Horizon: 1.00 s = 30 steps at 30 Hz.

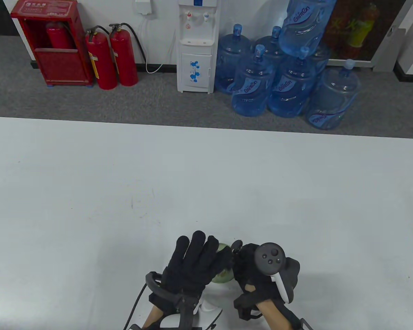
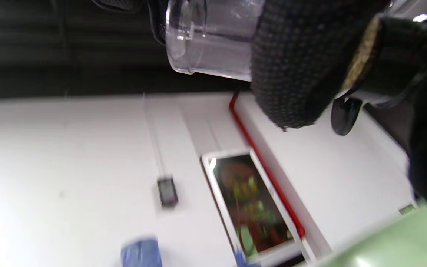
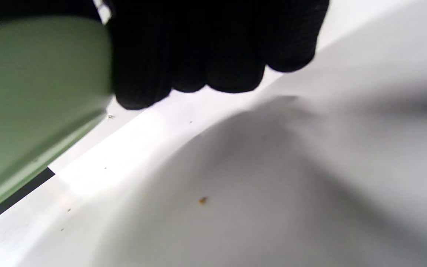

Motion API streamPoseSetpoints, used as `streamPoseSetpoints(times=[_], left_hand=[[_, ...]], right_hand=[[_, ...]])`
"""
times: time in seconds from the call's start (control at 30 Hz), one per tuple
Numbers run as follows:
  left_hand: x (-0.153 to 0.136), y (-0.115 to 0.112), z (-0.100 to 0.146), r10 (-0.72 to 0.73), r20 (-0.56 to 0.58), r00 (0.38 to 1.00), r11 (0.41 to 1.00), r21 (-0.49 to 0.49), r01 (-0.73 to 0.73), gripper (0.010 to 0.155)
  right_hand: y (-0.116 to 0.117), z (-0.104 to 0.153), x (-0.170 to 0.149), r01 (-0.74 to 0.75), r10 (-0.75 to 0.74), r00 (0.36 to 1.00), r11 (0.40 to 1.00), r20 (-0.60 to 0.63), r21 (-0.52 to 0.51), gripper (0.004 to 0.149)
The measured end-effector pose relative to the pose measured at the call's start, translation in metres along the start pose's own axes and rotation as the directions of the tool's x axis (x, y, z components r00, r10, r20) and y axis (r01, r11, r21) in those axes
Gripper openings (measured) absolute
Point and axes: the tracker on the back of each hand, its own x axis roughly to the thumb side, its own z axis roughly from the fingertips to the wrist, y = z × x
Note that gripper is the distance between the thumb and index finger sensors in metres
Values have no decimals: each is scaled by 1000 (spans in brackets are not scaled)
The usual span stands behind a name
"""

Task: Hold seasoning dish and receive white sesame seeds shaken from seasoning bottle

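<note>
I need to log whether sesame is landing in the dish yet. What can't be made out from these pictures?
- Dish inside: table view, covered by the left hand and right hand; both wrist views show only blurred green edges.
- Bottle: left wrist view, cut off by the top edge and a gloved finger; contents unreadable.
- Falling seeds: too small or blurred in every view.

Only one brand reads — "GaiinEn" — on the blue water jugs
</note>
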Motion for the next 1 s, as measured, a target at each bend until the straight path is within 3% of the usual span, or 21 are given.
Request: streamPoseSetpoints(times=[0.03, 0.1, 0.13, 0.17, 0.23, 0.27, 0.3, 0.37, 0.4, 0.47, 0.53, 0.57, 0.6, 0.7, 0.8, 0.9, 1.0], left_hand=[[2, -7, 3, -67, 34, 997, 996, -64, 69, 64], [-1, 3, 5, -93, 67, 993, 994, 69, 89, 64], [-5, 11, 5, -42, 22, 999, 991, 128, 39, 65], [-6, 11, 5, -2, 7, 1000, 992, 130, 1, 65], [1, -5, 2, -36, 28, 999, 999, -35, 37, 65], [3, -8, 5, -74, 59, 996, 995, -63, 78, 64], [2, -2, 5, -70, 80, 994, 997, 35, 68, 64], [-4, 10, 4, -2, 12, 1000, 992, 130, 1, 65], [-3, 8, 2, 26, 7, 1000, 994, 105, -26, 65], [2, -10, 3, -48, 37, 998, 994, -93, 51, 65], [-2, 1, 5, -52, 63, 997, 998, 44, 49, 65], [-8, 11, 6, -7, 6, 1000, 993, 120, 7, 65], [-10, 13, 5, 35, -14, 999, 990, 135, -33, 65], [-3, -10, 5, -54, 24, 998, 993, -108, 56, 65], [-8, 8, 5, 9, -2, 1000, 996, 86, -9, 65], [-3, -9, 3, 9, -3, 1000, 995, -95, -10, 65], [-13, -13, 0, 82, -92, 992, 986, -135, -94, 65]], right_hand=[[2, -1, -2, -7, 7, 1000, 1000, -6, -4, 38], [3, -2, -3, 2, -2, 1000, 1000, -27, 9, 38], [4, -5, -4, 17, -17, 999, 1000, -33, 18, 38], [4, -6, -5, 25, -25, 999, 1000, -30, 17, 38], [7, -8, -8, 15, -15, 1000, 1000, -26, 14, 38], [10, -9, -10, 9, -9, 1000, 1000, -30, 13, 38], [12, -10, -12, 12, -12, 999, 1000, -34, 13, 38], [12, -11, -13, 24, -23, 999, 1000, -30, 15, 38], [13, -11, -13, 26, -25, 999, 1000, -26, 11, 38], [17, -14, -15, 6, -6, 1000, 1000, -25, 7, 38], [19, -14, -16, 7, -7, 1000, 1000, -29, 8, 38], [18, -13, -16, 16, -16, 1000, 1000, -27, 9, 38], [19, -14, -16, 20, -20, 1000, 1000, -24, 6, 38], [22, -16, -20, 8, -8, 999, 1000, -34, 4, 38], [23, -18, -23, 26, -26, 999, 1000, -37, 5, 38], [21, -19, -23, 16, -16, 999, 1000, -40, -4, 38], [22, -20, -26, 32, -32, 998, 999, -46, 2, 38]])
